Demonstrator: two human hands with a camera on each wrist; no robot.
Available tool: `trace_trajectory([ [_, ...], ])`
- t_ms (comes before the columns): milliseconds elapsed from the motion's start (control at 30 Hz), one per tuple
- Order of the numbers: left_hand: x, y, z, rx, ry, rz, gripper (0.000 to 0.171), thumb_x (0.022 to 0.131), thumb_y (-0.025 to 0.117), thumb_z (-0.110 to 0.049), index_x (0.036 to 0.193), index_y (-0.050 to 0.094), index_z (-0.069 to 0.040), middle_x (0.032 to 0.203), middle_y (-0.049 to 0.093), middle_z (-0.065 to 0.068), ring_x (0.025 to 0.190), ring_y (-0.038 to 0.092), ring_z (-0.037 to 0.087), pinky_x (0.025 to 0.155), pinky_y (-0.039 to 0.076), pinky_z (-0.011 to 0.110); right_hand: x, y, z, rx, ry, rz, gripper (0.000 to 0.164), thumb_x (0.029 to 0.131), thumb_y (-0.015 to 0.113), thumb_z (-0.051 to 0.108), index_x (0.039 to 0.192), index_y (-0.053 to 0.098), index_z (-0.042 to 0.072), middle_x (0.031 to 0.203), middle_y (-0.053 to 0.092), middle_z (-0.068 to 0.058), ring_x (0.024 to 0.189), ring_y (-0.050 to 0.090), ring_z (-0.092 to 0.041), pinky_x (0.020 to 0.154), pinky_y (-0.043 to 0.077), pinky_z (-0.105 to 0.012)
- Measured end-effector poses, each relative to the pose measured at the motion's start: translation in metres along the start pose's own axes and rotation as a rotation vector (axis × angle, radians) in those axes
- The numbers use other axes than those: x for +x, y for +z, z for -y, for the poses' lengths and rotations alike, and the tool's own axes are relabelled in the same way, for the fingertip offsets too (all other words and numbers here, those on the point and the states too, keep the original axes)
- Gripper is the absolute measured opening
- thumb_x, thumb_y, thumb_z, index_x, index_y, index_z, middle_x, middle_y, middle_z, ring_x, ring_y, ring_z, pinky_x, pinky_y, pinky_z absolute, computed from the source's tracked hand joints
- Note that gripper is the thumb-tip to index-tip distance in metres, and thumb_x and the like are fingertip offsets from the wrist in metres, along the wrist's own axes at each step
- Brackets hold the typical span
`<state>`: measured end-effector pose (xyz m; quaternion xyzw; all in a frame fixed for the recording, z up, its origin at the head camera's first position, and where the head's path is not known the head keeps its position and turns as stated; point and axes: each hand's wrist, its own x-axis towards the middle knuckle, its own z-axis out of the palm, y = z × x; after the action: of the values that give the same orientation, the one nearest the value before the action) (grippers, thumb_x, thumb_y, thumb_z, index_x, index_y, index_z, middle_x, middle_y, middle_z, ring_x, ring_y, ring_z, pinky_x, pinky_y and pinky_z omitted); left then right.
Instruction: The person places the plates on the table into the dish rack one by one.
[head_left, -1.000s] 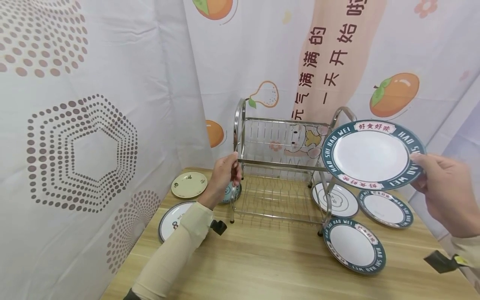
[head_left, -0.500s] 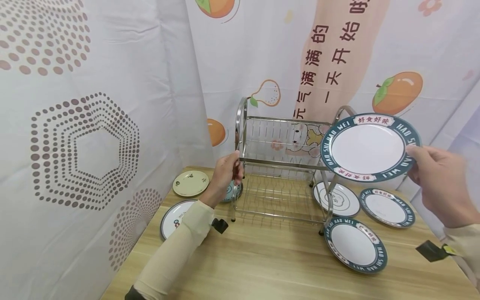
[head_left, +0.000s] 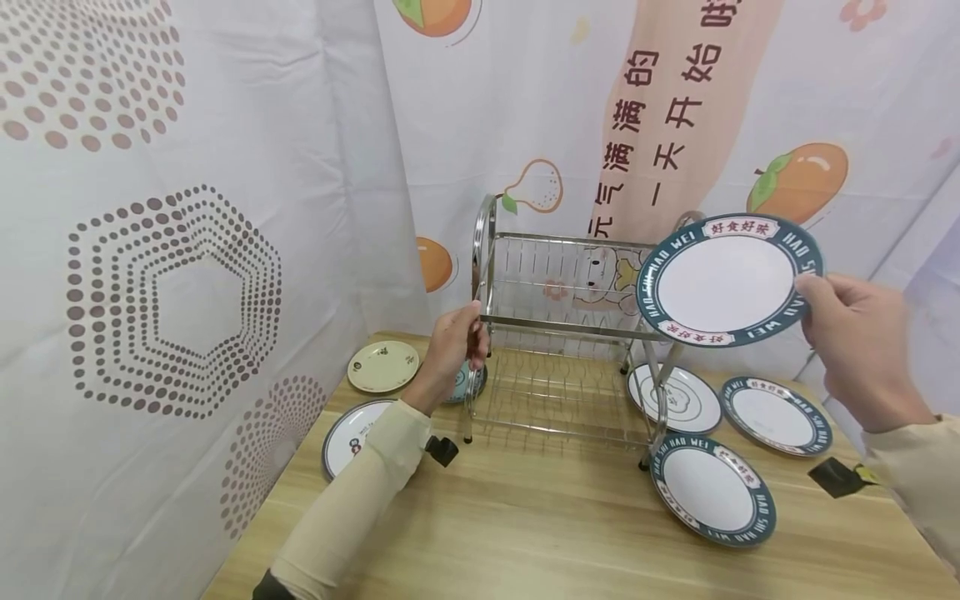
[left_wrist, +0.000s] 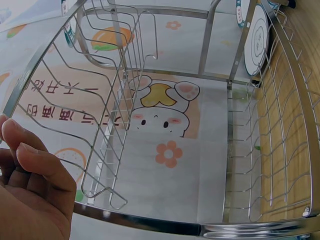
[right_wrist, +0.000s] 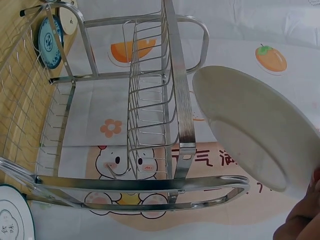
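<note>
Raised at the right in the head view, a white plate with a green lettered rim (head_left: 723, 279) is pinched at its right edge by my right hand (head_left: 862, 342). Its pale underside faces the right wrist camera, beside the upper tier. The two-tier metal dish rack (head_left: 570, 327) stands on the table with bare wire slots. My left hand (head_left: 453, 346) holds the rack at its left front upright, level with the upper tier. Curled fingers (left_wrist: 42, 165) show by the front rail in the left wrist view.
Right of the rack lie a green-rimmed plate (head_left: 708, 492), another green-rimmed plate (head_left: 776, 417) and a plate with a line pattern (head_left: 678, 400). On the left are a yellowish plate (head_left: 382, 367), a dark-rimmed white plate (head_left: 352, 429) and a blue plate (head_left: 459, 385). Curtains enclose the wooden table (head_left: 525, 525).
My right hand has brought the plate up and slightly left, closer over the rack's right end. The left hand keeps its place on the rack.
</note>
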<state>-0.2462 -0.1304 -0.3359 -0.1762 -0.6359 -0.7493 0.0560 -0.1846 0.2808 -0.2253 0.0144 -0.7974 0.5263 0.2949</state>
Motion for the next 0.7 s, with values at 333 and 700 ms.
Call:
trace_trajectory([
  [333, -0.002, 0.001, 0.001, -0.017, -0.005, -0.009, 0.046, 0.110, 0.043, -0.037, 0.073, 0.041, -0.010, 0.056, 0.052, 0.003, 0.042, 0.043, 0.013, 0.045, 0.039, 0.026, 0.012, 0.008, 0.000, -0.152, -0.009, -0.007, 0.043, 0.103, 0.051, 0.021, 0.068, 0.062, 0.000, 0.046, 0.042, 0.000, 0.036, 0.028, -0.016, 0.033, 0.017, -0.039],
  [700, 0.000, 0.003, 0.001, -0.022, 0.004, -0.013, 0.047, 0.111, 0.043, -0.037, 0.073, 0.040, -0.009, 0.056, 0.051, 0.002, 0.041, 0.043, 0.013, 0.044, 0.039, 0.026, 0.020, 0.024, 0.001, -0.322, -0.186, -0.146, 0.046, 0.097, 0.050, 0.017, 0.055, 0.045, 0.000, 0.043, 0.036, 0.002, 0.045, 0.028, -0.011, 0.049, 0.021, -0.029],
])
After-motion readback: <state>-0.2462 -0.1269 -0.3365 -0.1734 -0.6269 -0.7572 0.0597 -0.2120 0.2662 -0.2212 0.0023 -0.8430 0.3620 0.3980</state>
